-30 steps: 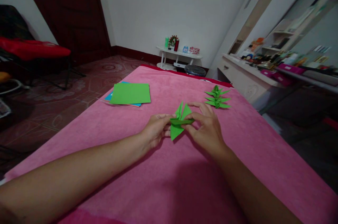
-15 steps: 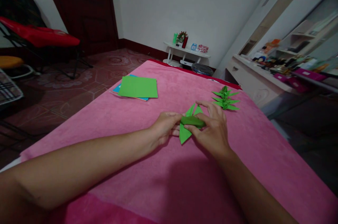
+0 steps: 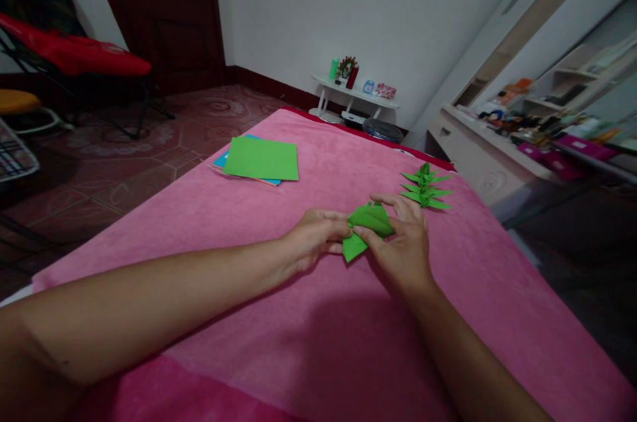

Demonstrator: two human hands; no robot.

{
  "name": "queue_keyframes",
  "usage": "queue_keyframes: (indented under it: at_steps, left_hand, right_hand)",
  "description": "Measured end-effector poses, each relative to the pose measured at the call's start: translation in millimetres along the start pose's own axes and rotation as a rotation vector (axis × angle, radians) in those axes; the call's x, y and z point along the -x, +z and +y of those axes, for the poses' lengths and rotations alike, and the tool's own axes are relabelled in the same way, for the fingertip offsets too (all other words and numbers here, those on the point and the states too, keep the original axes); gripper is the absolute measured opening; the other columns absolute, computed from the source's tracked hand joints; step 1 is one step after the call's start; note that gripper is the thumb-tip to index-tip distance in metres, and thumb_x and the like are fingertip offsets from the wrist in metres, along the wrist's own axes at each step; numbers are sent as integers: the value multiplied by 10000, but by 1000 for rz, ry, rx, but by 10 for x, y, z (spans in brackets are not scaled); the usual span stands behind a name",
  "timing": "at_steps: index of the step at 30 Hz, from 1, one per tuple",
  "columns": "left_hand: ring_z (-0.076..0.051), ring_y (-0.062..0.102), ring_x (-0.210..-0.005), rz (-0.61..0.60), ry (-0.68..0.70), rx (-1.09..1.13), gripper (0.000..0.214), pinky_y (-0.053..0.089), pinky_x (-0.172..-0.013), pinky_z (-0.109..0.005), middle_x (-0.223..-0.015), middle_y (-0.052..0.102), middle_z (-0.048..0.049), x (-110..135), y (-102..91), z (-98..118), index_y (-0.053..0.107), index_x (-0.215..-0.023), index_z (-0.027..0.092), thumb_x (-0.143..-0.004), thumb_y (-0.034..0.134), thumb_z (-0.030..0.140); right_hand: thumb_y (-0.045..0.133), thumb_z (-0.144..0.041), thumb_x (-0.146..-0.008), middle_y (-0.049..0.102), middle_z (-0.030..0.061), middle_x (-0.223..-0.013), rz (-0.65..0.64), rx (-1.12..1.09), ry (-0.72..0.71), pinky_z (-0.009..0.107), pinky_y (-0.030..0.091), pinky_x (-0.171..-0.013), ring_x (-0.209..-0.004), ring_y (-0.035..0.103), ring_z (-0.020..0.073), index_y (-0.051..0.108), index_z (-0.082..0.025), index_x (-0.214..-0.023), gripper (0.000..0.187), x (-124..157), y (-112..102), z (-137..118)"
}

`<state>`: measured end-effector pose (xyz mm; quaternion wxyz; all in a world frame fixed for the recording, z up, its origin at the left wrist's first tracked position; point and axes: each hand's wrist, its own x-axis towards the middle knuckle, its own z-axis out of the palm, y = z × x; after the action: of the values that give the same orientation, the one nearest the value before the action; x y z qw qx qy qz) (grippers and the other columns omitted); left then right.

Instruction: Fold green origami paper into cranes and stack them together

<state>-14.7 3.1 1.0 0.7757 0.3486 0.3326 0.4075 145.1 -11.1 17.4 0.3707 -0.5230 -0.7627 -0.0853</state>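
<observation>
A half-folded green paper piece (image 3: pixel 365 228) lies on the pink cloth (image 3: pixel 298 316) between my hands. My left hand (image 3: pixel 316 237) pinches its left edge, fingers closed on the paper. My right hand (image 3: pixel 402 241) holds the right side, thumb and fingers pressing a flap down over it. Two finished green folded figures (image 3: pixel 426 187) lie just beyond my right hand, apart from it.
A stack of flat sheets, green (image 3: pixel 261 158) on top of blue, lies at the far left of the cloth. Behind it are a red chair (image 3: pixel 74 57), a small white shelf (image 3: pixel 354 98) by the wall, and a cluttered dresser (image 3: pixel 497 143) at the right.
The upright points of the green paper have been folded down flat. Both hands stayed on the paper. The camera view shifted slightly.
</observation>
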Motion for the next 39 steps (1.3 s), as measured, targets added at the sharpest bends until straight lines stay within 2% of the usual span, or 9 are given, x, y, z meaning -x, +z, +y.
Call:
queue_keyframes:
  at_steps: [6, 12, 20, 26, 33, 39]
  left_hand:
    - [-101, 609, -556, 80, 0, -13, 202, 478, -536, -210, -757, 688, -75, 16, 22, -7, 688, -830, 76, -629, 695, 59]
    - [-106, 624, -586, 94, -31, 20, 113, 513, -604, -237, -756, 694, -75, 39, 44, 30, 702, -786, 75, -672, 700, 76]
    - [-97, 612, -560, 89, -3, -12, 136, 499, -576, -223, -736, 694, -71, 12, 11, -33, 717, -778, 84, -645, 741, 90]
    - [-94, 601, -536, 89, -2, -12, 96, 497, -566, -225, -698, 681, -61, 11, 19, -41, 714, -762, 85, -666, 714, 86]
    - [-96, 605, -560, 113, 1, 16, 93, 492, -579, -219, -722, 687, -72, 48, 50, 1, 710, -767, 78, -701, 646, 68]
    - [-99, 580, -535, 105, 33, 40, 106, 489, -572, -230, -643, 644, -53, 16, 39, -23, 657, -652, 87, -668, 565, 37]
  right_hand:
    - [656, -282, -751, 647, 40, -1099, -34, -31, -8, 500, 354, -944, -1046, 510, 282, 701, -244, -843, 110, 1, -27, -28]
    - [631, -268, -774, 651, 35, -1093, 12, -69, -6, 496, 348, -956, -1053, 513, 274, 706, -246, -830, 96, 24, -28, -57]
    - [697, -235, -695, 631, 34, -1131, -35, -113, 50, 501, 366, -949, -1057, 520, 280, 691, -254, -757, 65, 9, -4, -63]
    - [703, -236, -702, 639, 48, -1120, -88, -191, 107, 477, 394, -919, -1045, 531, 276, 694, -239, -751, 50, -1, -27, -53]
    - [705, -272, -731, 635, 28, -1119, -42, -173, 58, 496, 368, -934, -1060, 521, 270, 729, -284, -787, 63, 21, 17, -56]
    - [699, -282, -744, 637, 21, -1117, -33, -97, -13, 500, 358, -931, -1061, 511, 267, 734, -297, -756, 39, 26, 37, -16]
